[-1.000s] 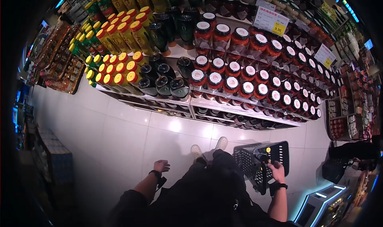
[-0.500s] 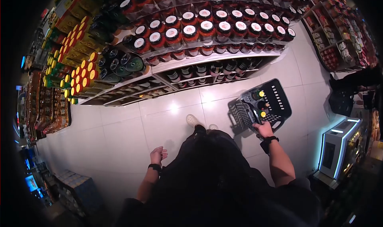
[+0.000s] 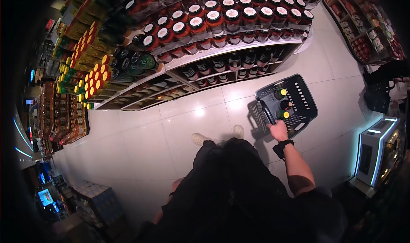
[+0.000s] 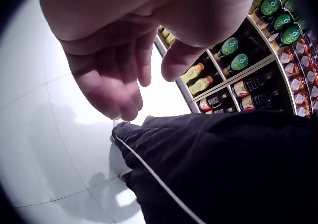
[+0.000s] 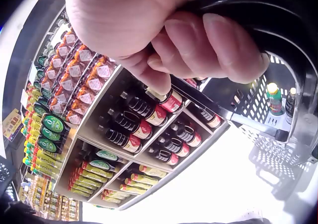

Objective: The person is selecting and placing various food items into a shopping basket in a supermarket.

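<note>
My right hand (image 3: 279, 131) grips the handle (image 5: 238, 8) of a dark grey shopping basket (image 3: 314, 102), fingers wrapped round it in the right wrist view. The basket hangs at my right side, its perforated walls showing. Inside stand two bottles with yellow caps (image 3: 280, 93) and a dark bottle (image 3: 286, 105) between them. Beside my left thigh, the left hand (image 4: 114, 60) holds nothing, its fingers loosely bent. Dark clothing hides most of that hand in the head view, where only a bit shows.
Ahead, a long shelf unit (image 3: 230, 46) carries rows of red-filled jars (image 3: 213, 16) and, lower, dark bottles (image 3: 235, 62). Yellow-capped bottles (image 3: 98, 76) stand at its left. To the right are another person's basket (image 3: 378, 98) and a lit cabinet (image 3: 373, 153). Pale tiled floor (image 3: 141, 136) lies between.
The basket has swung forward and turned, its inside and bottles now showing more. My left hand has dropped back beside my leg. The shelf sits higher in the head view.
</note>
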A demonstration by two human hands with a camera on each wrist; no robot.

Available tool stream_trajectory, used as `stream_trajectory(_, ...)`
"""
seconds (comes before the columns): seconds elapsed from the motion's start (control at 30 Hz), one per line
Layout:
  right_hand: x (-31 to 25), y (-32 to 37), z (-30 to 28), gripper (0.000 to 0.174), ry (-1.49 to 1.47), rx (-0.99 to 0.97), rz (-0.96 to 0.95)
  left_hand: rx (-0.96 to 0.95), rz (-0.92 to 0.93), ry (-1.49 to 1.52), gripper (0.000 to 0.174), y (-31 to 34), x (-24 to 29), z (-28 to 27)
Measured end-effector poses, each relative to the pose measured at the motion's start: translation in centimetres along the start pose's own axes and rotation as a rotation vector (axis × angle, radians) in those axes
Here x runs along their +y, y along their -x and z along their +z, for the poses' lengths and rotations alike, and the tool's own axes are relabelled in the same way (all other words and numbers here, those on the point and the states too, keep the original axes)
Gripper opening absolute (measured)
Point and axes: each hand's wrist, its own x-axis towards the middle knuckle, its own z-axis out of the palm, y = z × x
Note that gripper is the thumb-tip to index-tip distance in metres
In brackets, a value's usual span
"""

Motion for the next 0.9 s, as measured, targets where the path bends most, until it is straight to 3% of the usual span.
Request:
stream_trajectory(0.2,-3.6,3.8,3.7,0.041,0.033,0.0,0.014,0.014,-0.073,0.175,0.034,-2.2,0.1,-2.3)
stream_trajectory(0.33,-6.1,6.3,7.6,0.036,-0.038,0.015,0.013,0.024,-0.123,0.294,0.034,-2.0,0.0,-5.8)
stream_trajectory(0.37,-5.0,5.5,9.7,0.032,-0.042,0.043,-0.018,-0.004,-0.222,0.366,0.033,-2.5,-0.1,-7.0)
stream_trajectory(0.43,-6.0,6.1,11.9,0.028,-0.06,0.089,-0.06,-0.009,-0.228,0.305,0.033,-4.8,-3.7,-8.7)
stream_trajectory(0.53,-7.8,7.7,14.9,0.031,-0.032,0.12,-0.012,-0.022,0.386,-0.155,0.033,-7.7,-9.6,-12.9)
stream_trajectory(0.67,-11.1,10.0,18.0,0.029,-0.064,0.151,0.011,-0.021,-0.233,0.567,0.034,-9.8,-9.9,-19.1)
stream_trajectory(0.73,-11.6,10.3,20.0,0.028,-0.083,0.165,0.01,-0.031,-0.425,0.738,0.034,-11.8,-10.8,-22.5)
stream_trajectory(0.9,-12.4,11.3,24.3,0.028,-0.094,0.186,-0.049,-0.011,-0.415,0.69,0.032,-15.1,-11.1,-27.0)
